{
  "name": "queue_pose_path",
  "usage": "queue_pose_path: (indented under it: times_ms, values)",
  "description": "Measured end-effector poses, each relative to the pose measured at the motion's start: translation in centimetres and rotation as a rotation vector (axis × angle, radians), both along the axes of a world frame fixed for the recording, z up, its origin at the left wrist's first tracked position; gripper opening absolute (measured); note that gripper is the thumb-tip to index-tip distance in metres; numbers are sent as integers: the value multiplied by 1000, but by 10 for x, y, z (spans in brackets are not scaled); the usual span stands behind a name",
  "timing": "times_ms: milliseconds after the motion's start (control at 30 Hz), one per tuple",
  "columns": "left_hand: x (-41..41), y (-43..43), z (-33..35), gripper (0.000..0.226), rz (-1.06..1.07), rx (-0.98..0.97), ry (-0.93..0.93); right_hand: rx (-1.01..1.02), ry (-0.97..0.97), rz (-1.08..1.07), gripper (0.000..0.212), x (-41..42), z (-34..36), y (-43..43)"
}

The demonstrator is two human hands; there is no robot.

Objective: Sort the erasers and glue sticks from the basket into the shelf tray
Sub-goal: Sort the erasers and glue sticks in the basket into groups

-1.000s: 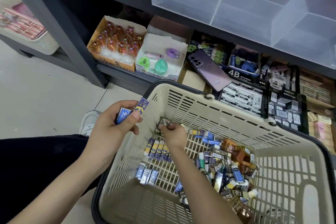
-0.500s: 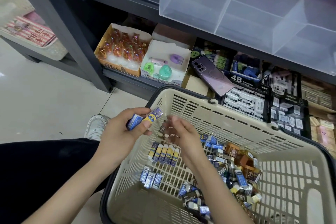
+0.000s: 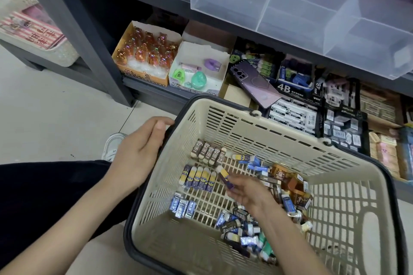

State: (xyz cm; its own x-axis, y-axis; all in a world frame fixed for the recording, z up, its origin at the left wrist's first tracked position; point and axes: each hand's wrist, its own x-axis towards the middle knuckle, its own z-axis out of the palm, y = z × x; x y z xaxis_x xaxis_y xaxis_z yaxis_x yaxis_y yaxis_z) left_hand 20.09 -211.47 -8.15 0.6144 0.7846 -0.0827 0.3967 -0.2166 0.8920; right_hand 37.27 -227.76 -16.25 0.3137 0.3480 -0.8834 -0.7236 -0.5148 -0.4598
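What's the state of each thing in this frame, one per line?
Basket: holds erasers, three neat rows plus a loose pile.
Left hand: at the basket rim, grip unclear.
Right hand: pinches a purple eraser.
Shelf tray: visible compartments empty.
Phone: lies face down on boxes.

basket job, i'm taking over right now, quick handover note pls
Left hand grips the basket rim. Right hand pinches one purple eraser inside the basket.
Done: three rows grouped on the basket floor: brown erasers, blue-and-yellow erasers, silver-blue erasers.
Left: the loose pile is unsorted, and nothing shows in the clear shelf tray yet.
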Motion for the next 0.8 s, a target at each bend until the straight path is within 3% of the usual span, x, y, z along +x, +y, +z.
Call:
queue_pose_path:
  times_ms: [100, 267, 367, 533, 700, 800]
  values:
    - [-1, 0, -10, 27, -6, -53, -92, -141, 50, 29, 15, -12, -24, -10]
    - [-3, -1, -19, 27, 70, 136, -128, -167, 155, -46, 29, -29, -47, -10]
    - [-1, -6, -25, 24, 64, 199, -109, -119, 13, -87, 43, -29, -56, -3]
    - [1, -8, -30, 22, 66, 265, -77, -185, -167, -31, 19, -34, -80, 14]
    - [1, -9, -32, 29, 70, 267, -91, -338, -563, 366, 11, -41, -87, 23]
    - [0, -7, -32, 24, 66, 360, -33, -344, -686, 565, 22, -38, -80, 20]
